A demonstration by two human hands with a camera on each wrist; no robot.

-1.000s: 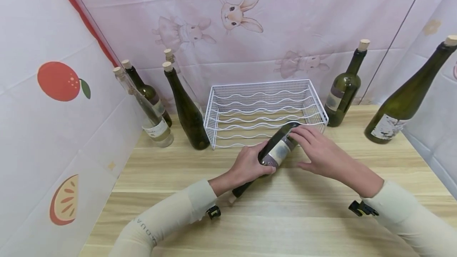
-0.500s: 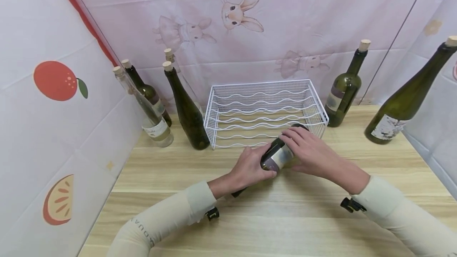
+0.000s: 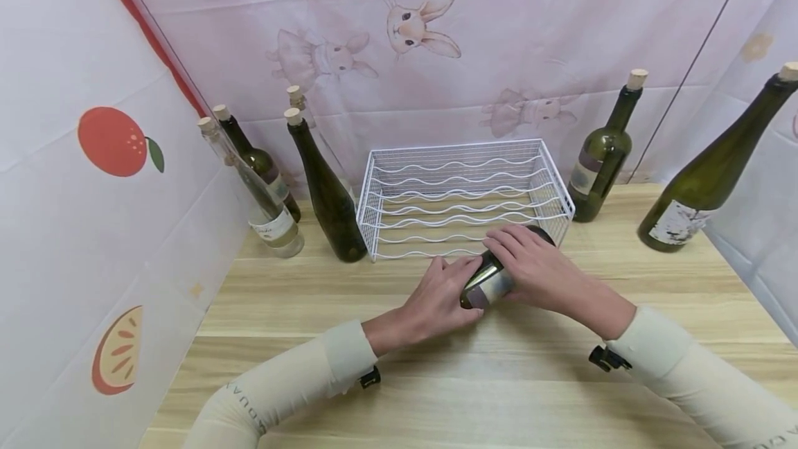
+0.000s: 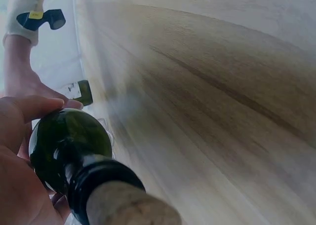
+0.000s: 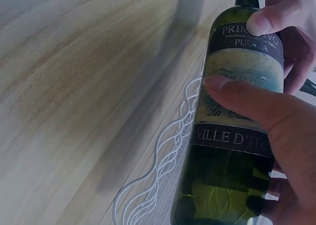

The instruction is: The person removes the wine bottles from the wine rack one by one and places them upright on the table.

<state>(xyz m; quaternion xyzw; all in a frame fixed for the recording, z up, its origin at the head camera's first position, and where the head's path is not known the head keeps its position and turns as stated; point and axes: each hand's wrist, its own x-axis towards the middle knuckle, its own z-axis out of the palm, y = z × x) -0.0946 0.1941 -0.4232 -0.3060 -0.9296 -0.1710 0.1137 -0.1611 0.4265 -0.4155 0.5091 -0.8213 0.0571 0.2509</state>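
A dark green wine bottle (image 3: 492,285) is held tilted in front of the white wire wine rack (image 3: 464,219), its base toward the rack's right front corner. My left hand (image 3: 436,300) grips it near the shoulder, below the neck. Around the label and lower body curls my right hand (image 3: 536,265). The right wrist view shows the cream and dark label (image 5: 242,87) with both thumbs across it. In the left wrist view the cork (image 4: 131,205) and neck point at the camera. From the head, my left hand hides the neck.
Several corked bottles stand left of the rack, among them a tall green one (image 3: 327,192) and a clear one (image 3: 268,213). To the right are a labelled green bottle (image 3: 600,168) and a slender one (image 3: 688,189). A printed cloth (image 3: 436,82) hangs behind the wooden table (image 3: 499,380).
My right hand has moved left onto the bottle and taken hold of it. The bottle has shifted slightly right, and its neck has gone from view behind my left hand.
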